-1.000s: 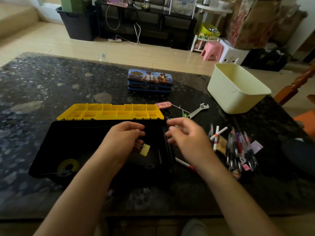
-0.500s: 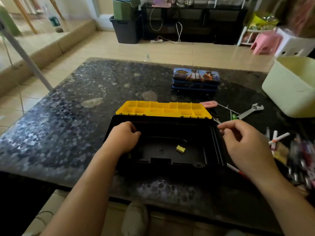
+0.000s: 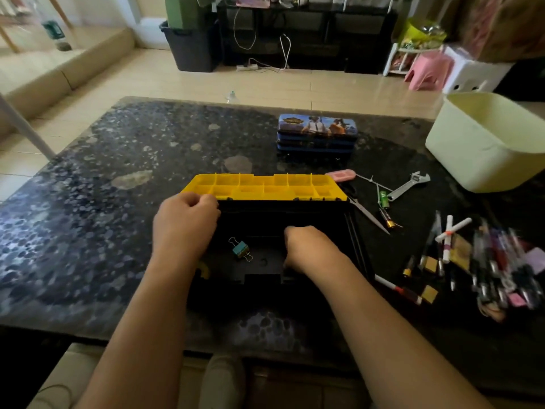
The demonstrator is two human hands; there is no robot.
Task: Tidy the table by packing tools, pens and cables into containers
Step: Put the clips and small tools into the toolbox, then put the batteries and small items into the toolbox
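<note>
An open black toolbox (image 3: 339, 278) sits at the table's near edge, its yellow compartment lid (image 3: 265, 187) lying back behind it. A small binder clip (image 3: 240, 250) lies on the box floor, and a yellow piece (image 3: 204, 270) shows at its left. My left hand (image 3: 185, 222) is a closed fist resting on the box's back left corner. My right hand (image 3: 306, 249) reaches down inside the box with its fingers curled under; what they touch is hidden. Several pens (image 3: 486, 261) lie in a heap to the right.
Scissors (image 3: 368, 215), a wrench (image 3: 410, 185), a green battery (image 3: 383, 199) and a pink item (image 3: 340, 175) lie right of the lid. A printed pencil case (image 3: 317, 132) stands behind, a cream bin (image 3: 472, 160) at the far right. A marker (image 3: 395, 287) lies beside the box.
My right hand has moved from the box's right rim down into the box. My left hand has shifted back along the left rim to the corner. The binder clip lies loose inside.
</note>
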